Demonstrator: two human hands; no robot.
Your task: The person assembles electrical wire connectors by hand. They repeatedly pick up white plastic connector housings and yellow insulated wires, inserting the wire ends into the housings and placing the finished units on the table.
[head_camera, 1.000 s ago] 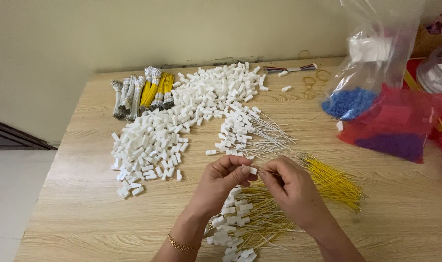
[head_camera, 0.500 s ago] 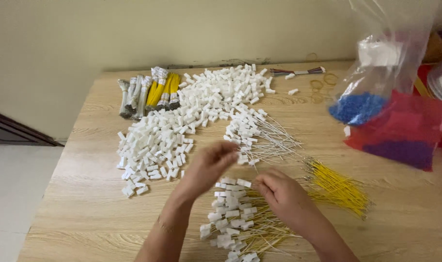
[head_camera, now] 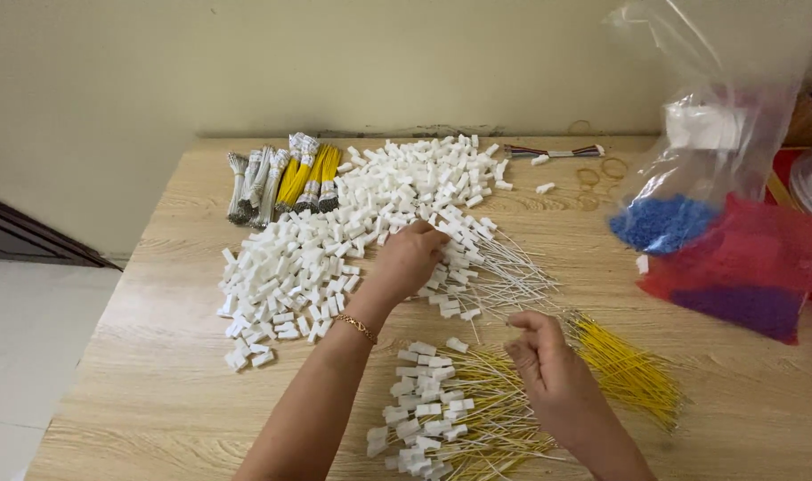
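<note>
The left hand [head_camera: 412, 256] reached up into the middle of the frame, its fingers [head_camera: 433, 239] curled down onto the edge of the big heap of small white plastic connectors [head_camera: 335, 240] that spread across the wooden counter [head_camera: 148, 374]. Whether those fingers had closed on a connector could not be told, since the back of the hand hid the tips. A thin gold bracelet [head_camera: 357, 327] circled that wrist.

The right hand [head_camera: 548, 365] hovered lower, right of centre, with its fingers [head_camera: 523, 322] pinched narrowly together; a fine wire seemed to sit between them, though it was too thin to be sure. Just below and to the left of this hand lay a pile of yellow wires fitted with white connectors [head_camera: 442, 414]. To its right, loose yellow wires [head_camera: 624, 365] fanned out toward the lower right. Between the two hands lay white wires with connectors [head_camera: 495, 267], touching the edge of the big heap.

At the upper left of the counter sat bundles of grey and yellow wires [head_camera: 281, 183], side by side. Near the top edge lay a short multicoloured cable [head_camera: 553, 152] and a few rubber bands [head_camera: 602, 169]. At the right of the frame stood a clear plastic bag holding blue pieces [head_camera: 664, 223], and beside it a red bag [head_camera: 744, 276].
</note>
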